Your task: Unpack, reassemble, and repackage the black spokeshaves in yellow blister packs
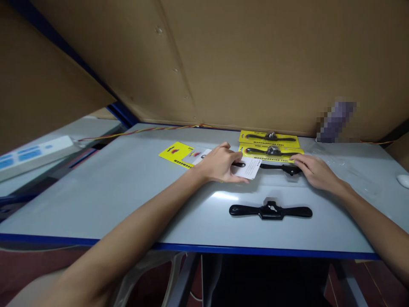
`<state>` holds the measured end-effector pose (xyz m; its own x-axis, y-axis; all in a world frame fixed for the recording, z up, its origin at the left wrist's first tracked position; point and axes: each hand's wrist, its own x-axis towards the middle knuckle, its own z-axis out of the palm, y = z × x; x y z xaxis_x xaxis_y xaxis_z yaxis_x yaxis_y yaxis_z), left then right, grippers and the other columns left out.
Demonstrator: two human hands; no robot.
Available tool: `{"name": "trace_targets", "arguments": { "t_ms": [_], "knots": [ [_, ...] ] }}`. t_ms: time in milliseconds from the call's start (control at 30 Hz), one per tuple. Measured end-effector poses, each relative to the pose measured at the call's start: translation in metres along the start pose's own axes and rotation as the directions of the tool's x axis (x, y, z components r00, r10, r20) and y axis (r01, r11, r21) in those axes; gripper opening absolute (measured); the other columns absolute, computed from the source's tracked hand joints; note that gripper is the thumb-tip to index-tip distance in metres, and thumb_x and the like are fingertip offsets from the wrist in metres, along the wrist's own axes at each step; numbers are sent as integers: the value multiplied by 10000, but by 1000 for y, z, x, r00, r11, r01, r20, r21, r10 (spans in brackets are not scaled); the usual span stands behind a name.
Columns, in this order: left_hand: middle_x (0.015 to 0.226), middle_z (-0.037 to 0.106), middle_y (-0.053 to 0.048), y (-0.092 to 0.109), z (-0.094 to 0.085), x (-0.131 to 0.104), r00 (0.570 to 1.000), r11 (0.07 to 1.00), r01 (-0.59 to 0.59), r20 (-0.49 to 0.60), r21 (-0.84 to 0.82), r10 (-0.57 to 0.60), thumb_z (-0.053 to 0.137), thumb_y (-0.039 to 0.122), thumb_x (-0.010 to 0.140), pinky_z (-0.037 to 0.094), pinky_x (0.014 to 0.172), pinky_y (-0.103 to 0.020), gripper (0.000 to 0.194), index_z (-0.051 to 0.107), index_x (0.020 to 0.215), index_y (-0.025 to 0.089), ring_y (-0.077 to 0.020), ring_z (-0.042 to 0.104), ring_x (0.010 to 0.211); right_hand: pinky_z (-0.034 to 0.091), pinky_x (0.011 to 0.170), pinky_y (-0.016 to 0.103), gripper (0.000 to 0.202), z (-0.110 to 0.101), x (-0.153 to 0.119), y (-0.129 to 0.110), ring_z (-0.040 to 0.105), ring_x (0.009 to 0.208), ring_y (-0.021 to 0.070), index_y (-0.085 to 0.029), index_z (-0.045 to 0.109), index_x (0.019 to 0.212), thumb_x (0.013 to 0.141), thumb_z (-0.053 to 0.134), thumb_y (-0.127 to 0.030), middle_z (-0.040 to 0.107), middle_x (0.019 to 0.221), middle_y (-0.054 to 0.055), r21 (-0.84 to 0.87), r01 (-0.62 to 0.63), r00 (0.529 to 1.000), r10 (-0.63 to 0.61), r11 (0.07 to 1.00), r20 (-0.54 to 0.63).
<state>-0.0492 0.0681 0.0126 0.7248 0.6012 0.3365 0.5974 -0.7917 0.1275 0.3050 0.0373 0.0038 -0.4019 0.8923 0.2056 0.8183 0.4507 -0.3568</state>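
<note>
My left hand (220, 164) is closed around the edges of a white printed card (252, 167), with a dark handle-like piece partly showing beside the fingers. Partly under that hand lies a yellow card (176, 152). The fingertips of my right hand (316, 171) are pinched at the lower right corner of a yellow-carded spokeshave package (275, 152). Just below that package is a loose black spokeshave (289, 169), its right end covered by the right hand. Closer to me, a second black spokeshave (271, 210) lies flat on the table.
Another yellow spokeshave package (268, 137) lies at the back of the table (134, 204). Clear plastic (348, 170) sits right of my right hand. A twisted cable (143, 130) runs along the back. A white power strip (35, 155) is at left, a white object (403, 181) at right.
</note>
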Motion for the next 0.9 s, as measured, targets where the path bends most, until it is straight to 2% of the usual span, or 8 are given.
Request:
{"name": "trace_targets", "arguments": {
  "t_ms": [67,167,267,333,467,567,700,900],
  "knots": [
    [534,534,-2,-2,5,-1,1000,1000,-15,-1,-2,15,497,903,776,413,649,-355,684,567,738,223,-183,456,525,539,964,519,397,-1,0,3,709,1134,334,-250,721,1228,1069,387,-393,759,1276,89,1,9,1000,-9,1000,-3],
    [571,576,-14,-4,11,-3,997,998,58,-50,-22,-59,415,741,917,389,579,-324,585,626,845,200,-200,528,571,543,964,523,392,-2,0,5,708,1132,333,-264,730,1224,1062,401,-402,761,1274,82,12,5,1000,-5,1000,-13],
    [661,618,-27,-3,10,-3,983,987,160,-91,-3,-160,378,568,987,402,605,-326,506,680,1036,165,-201,553,607,545,970,516,389,-2,0,6,708,1136,328,-260,732,1216,1055,407,-400,762,1270,85,30,-5,1000,5,1000,-9],
    [813,654,-74,-1,8,-3,981,982,186,-54,37,-184,389,530,995,414,639,-339,501,699,1111,154,-223,595,700,545,971,515,394,-2,0,6,707,1138,328,-244,728,1215,1054,402,-398,761,1270,96,36,1,1000,-1,999,-8],
    [927,636,-115,3,3,1,975,973,216,37,81,-219,402,527,1016,434,764,-386,486,715,976,158,-277,621,865,548,963,510,392,-1,0,6,712,1129,324,-233,726,1206,1054,404,-395,765,1258,101,29,33,999,-32,999,-30],
    [867,629,-96,0,-4,2,969,967,248,-24,62,-247,411,535,1028,421,832,-410,477,673,891,161,-263,597,847,560,931,508,399,0,-1,8,721,1105,328,-234,730,1208,1057,396,-392,770,1248,104,9,50,997,-49,999,-56],
    [776,609,-71,-10,-18,0,953,957,290,-94,2,-288,468,565,1001,398,741,-360,480,625,770,174,-207,537,705,563,933,509,399,0,-1,9,725,1099,330,-239,745,1188,1051,399,-384,777,1231,103,-23,71,993,-73,997,-97],
    [686,583,-50,-12,-20,-3,953,952,300,-28,-53,-302,497,598,976,315,617,-326,508,585,687,190,-174,469,610,553,953,512,411,-2,-1,7,724,1124,337,-215,748,1170,1054,389,-380,779,1222,118,-72,76,988,-85,994,-127]
  ]
}}
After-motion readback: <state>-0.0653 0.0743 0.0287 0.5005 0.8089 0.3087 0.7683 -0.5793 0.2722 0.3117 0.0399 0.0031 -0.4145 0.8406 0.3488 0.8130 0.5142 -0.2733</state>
